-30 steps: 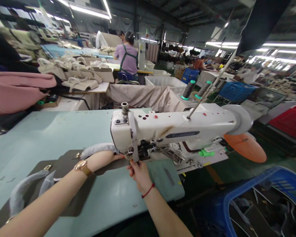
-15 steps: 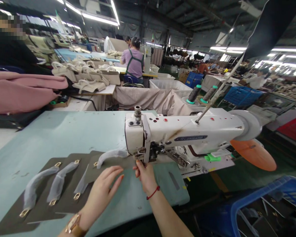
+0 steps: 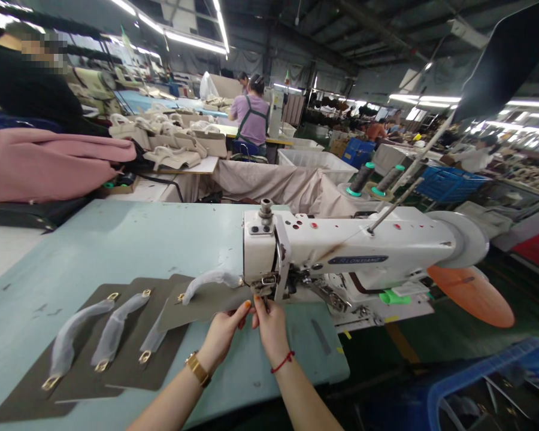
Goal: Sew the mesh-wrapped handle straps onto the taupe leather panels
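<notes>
A white sewing machine [image 3: 341, 248] stands on a pale green table [image 3: 117, 239]. A dark olive panel [image 3: 202, 302] with a wrapped handle [image 3: 209, 280] lies under its needle area. My left hand [image 3: 227, 329], with a gold watch on the wrist, pinches the panel's near edge just below the needle. My right hand [image 3: 269, 326], with a red cord on the wrist, touches the same edge right beside it, fingertips at the presser foot. Three more dark panels [image 3: 112, 353] with wrapped handles and gold rings lie overlapped to the left.
Pink material [image 3: 40, 164] is piled at the table's far left. Two thread cones [image 3: 363, 179] stand behind the machine. A blue crate [image 3: 489, 383] sits low on the right. A person in a purple shirt [image 3: 251, 120] works at a far table with beige bags [image 3: 170, 143].
My left hand has drawn back from under the machine arm and come to the panel's near edge beside my right hand. The view has shifted left, showing the panels more fully.
</notes>
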